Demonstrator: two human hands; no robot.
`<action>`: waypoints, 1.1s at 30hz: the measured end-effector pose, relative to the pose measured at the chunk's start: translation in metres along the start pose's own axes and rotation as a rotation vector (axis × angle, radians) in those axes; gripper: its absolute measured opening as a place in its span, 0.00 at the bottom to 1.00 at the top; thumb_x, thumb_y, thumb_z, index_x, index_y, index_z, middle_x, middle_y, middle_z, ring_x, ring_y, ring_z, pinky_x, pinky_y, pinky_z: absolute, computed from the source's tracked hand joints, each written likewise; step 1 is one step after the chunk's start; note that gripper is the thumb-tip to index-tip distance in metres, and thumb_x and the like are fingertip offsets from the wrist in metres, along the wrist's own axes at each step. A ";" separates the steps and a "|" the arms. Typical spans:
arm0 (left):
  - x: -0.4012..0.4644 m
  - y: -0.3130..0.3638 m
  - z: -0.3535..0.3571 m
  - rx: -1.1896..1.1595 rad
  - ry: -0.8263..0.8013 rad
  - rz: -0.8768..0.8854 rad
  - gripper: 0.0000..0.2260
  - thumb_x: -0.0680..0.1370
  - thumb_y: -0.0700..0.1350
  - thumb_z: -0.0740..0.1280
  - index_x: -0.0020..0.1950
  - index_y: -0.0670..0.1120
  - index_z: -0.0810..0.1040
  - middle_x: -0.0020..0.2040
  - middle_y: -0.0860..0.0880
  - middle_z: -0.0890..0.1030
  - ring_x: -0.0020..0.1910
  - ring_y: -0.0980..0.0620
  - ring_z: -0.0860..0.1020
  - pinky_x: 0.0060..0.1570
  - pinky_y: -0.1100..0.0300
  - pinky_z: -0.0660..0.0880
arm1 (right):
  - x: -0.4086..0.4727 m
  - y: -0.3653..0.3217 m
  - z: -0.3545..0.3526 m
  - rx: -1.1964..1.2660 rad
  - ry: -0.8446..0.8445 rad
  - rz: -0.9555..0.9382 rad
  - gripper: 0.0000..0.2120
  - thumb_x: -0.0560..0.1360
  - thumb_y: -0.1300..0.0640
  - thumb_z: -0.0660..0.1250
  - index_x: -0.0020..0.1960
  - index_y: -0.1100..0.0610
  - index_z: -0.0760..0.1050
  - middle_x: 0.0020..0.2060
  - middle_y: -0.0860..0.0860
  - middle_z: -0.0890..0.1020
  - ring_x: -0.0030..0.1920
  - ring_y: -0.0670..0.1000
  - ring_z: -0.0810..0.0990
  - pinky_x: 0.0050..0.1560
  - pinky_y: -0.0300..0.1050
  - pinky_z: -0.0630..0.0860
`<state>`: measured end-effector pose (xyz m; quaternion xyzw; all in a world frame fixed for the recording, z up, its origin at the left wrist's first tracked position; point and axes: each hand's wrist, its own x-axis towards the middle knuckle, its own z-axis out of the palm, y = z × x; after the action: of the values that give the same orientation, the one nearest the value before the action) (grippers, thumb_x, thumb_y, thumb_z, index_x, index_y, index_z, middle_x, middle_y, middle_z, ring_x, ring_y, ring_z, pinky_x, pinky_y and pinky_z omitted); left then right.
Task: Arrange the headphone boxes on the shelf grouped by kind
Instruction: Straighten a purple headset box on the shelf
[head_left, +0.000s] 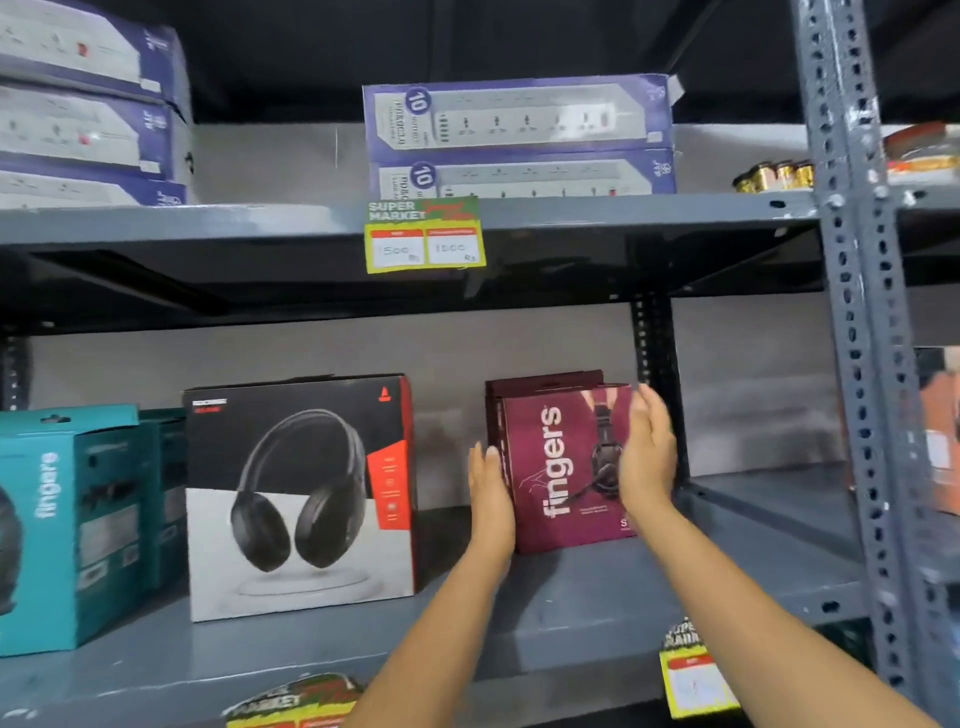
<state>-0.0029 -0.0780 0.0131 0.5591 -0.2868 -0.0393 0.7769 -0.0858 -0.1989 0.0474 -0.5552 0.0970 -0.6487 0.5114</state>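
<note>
Grey shelf (571, 597), maroon headphone box (556, 467) upright between flat, spread hands (491, 493) (647, 457).

Maroon box (558, 467), teal box (78, 525), black box (298, 493) (red-trimmed), grey shelf (571, 613)

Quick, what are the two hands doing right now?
Left hand: open, flat against the left side of the maroon fingers headphone box.
Right hand: open, flat at the box's right front edge.
</note>
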 end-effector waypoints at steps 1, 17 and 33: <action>0.007 -0.011 0.000 -0.055 -0.003 -0.114 0.26 0.83 0.58 0.50 0.78 0.50 0.58 0.77 0.46 0.65 0.73 0.48 0.66 0.72 0.49 0.62 | 0.012 0.015 -0.009 0.030 0.064 0.113 0.20 0.81 0.51 0.52 0.72 0.53 0.67 0.61 0.46 0.74 0.60 0.45 0.71 0.59 0.41 0.67; 0.091 -0.063 -0.003 -0.156 -0.090 -0.383 0.29 0.79 0.64 0.53 0.42 0.49 0.88 0.42 0.44 0.88 0.38 0.45 0.87 0.33 0.55 0.82 | 0.070 0.127 -0.022 0.027 -0.351 0.760 0.19 0.81 0.49 0.52 0.50 0.58 0.78 0.39 0.59 0.87 0.42 0.59 0.84 0.42 0.55 0.81; 0.077 -0.056 -0.016 -0.122 -0.039 -0.364 0.25 0.80 0.62 0.53 0.47 0.47 0.84 0.39 0.44 0.88 0.36 0.46 0.86 0.38 0.53 0.82 | 0.049 0.113 -0.011 -0.051 -0.445 0.705 0.16 0.81 0.46 0.54 0.50 0.55 0.75 0.42 0.58 0.83 0.44 0.59 0.82 0.41 0.52 0.80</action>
<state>0.0835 -0.1148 -0.0094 0.5526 -0.1929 -0.2072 0.7839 -0.0256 -0.2933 -0.0047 -0.6271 0.1845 -0.2956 0.6966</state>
